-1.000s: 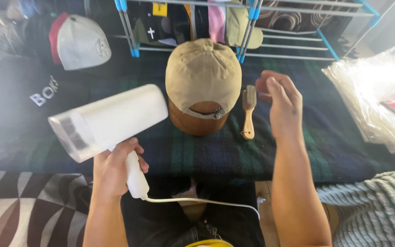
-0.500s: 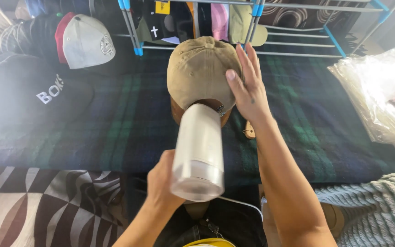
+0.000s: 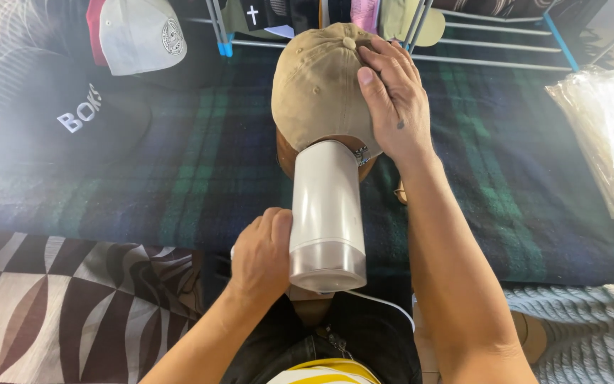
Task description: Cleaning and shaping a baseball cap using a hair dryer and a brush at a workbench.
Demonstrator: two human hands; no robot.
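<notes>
Nearest the camera, the left hand (image 3: 263,252) is clenched around the handle of a white hair dryer (image 3: 325,213), whose barrel points away from the person toward the back of a tan cap (image 3: 318,89); a thin white cord (image 3: 381,302) trails from the dryer over the dark lap. To the left lies a black-and-white patterned cloth (image 3: 58,306), and at the lower right a pale knitted blanket (image 3: 591,334). Beyond these spreads a dark green and blue plaid blanket (image 3: 200,185). The tan cap sits on a brown rounded form (image 3: 286,156) standing on the plaid, with the dryer's front end just at the cap's rear strap. The right hand (image 3: 392,103) rests flat, fingers spread, on the right side of the cap's crown, pressing rather than gripping. Just right of the wrist a wooden brush handle (image 3: 400,193) peeks out. Farther left lie a black cap with white lettering (image 3: 79,124) and a grey cap with a round badge (image 3: 143,32). At the right edge sit clear plastic bags (image 3: 609,128). Farthest back stands a metal rack with blue joints (image 3: 421,28) holding more caps.
</notes>
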